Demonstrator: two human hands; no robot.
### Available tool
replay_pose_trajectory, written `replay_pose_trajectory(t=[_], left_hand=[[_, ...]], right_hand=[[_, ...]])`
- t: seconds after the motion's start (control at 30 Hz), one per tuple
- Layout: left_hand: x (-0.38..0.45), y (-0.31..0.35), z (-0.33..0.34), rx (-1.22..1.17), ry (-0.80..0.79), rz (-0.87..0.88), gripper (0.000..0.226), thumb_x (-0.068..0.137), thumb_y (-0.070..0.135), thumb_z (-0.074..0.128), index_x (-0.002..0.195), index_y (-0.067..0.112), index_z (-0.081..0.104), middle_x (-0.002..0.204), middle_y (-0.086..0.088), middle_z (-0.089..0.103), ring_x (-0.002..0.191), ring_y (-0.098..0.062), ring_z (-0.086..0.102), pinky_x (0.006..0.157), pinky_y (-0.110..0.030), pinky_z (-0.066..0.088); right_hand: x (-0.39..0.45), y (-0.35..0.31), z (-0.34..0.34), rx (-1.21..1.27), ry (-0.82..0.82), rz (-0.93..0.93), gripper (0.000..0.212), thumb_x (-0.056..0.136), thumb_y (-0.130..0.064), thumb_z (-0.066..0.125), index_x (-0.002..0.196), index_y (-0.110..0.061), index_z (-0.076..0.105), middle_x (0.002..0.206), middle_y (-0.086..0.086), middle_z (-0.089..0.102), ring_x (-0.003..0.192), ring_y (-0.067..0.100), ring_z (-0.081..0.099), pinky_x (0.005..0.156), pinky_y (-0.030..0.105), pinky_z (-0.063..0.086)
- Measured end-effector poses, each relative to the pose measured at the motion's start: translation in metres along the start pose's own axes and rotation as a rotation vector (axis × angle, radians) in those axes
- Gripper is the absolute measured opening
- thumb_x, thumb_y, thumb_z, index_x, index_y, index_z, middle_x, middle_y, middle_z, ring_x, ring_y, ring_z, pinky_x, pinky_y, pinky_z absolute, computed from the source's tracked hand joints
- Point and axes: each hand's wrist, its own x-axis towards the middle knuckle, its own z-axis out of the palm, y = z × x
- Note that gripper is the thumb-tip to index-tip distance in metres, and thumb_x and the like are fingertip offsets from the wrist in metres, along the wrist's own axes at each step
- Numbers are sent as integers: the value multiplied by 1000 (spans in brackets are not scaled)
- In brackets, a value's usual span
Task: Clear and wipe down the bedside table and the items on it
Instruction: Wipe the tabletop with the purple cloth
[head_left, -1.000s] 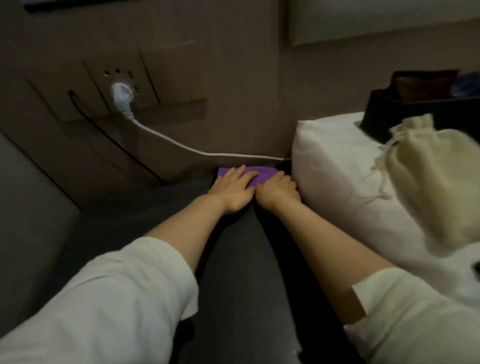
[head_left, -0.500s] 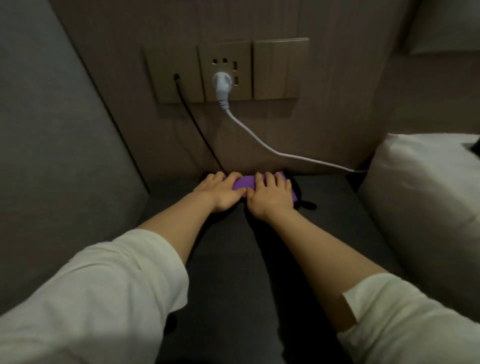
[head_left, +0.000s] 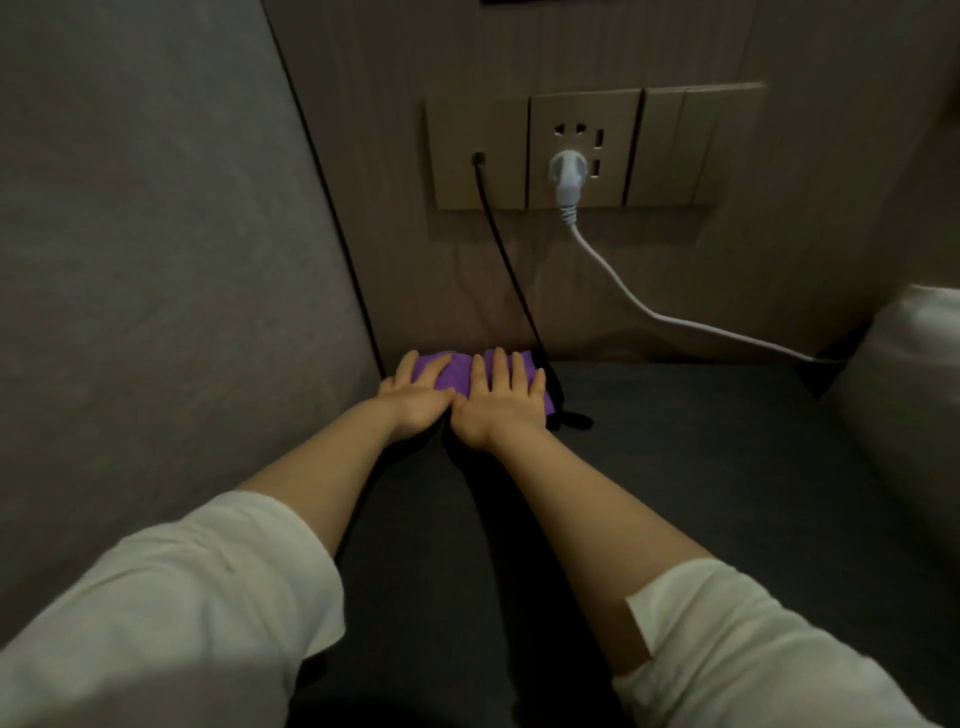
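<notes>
Wiping is underway: your left hand (head_left: 415, 397) and right hand (head_left: 501, 397) press flat, fingers straight, on the purple cloth (head_left: 457, 373) at the tabletop (head_left: 675, 447) back edge, most surface left.

— Lying where?
— Sitting flat at twelve o'clock on the dark bedside table (head_left: 675, 467), a purple cloth (head_left: 457, 371), folded, touching the back wall.
— Lying free?
— No, being pressed under flat fingers of both hands.
</notes>
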Motion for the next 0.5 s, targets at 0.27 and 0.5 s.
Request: replay_pose_trajectory(t=[0.27, 0.5], left_hand=[[-78, -15, 9, -495, -16, -120, 66, 99, 11, 43, 154, 22, 9, 159, -18, 10, 146, -28, 20, 116, -26, 16], [-211, -30, 25, -597, 23, -131, 61, 101, 3, 37, 153, 13, 7, 160, -9, 10, 146, -19, 16, 108, -15, 13]], right_hand=[[-61, -30, 16, 13, -75, -79, 61, 103, -45, 11, 153, -20, -13, 159, 8, -24, 146, 29, -23, 115, 49, -17], [-167, -44, 49, 17, -126, -158, 61, 103, -44, 11, 152, -20, -14, 158, 5, -27, 145, 25, -25, 115, 46, -18]])
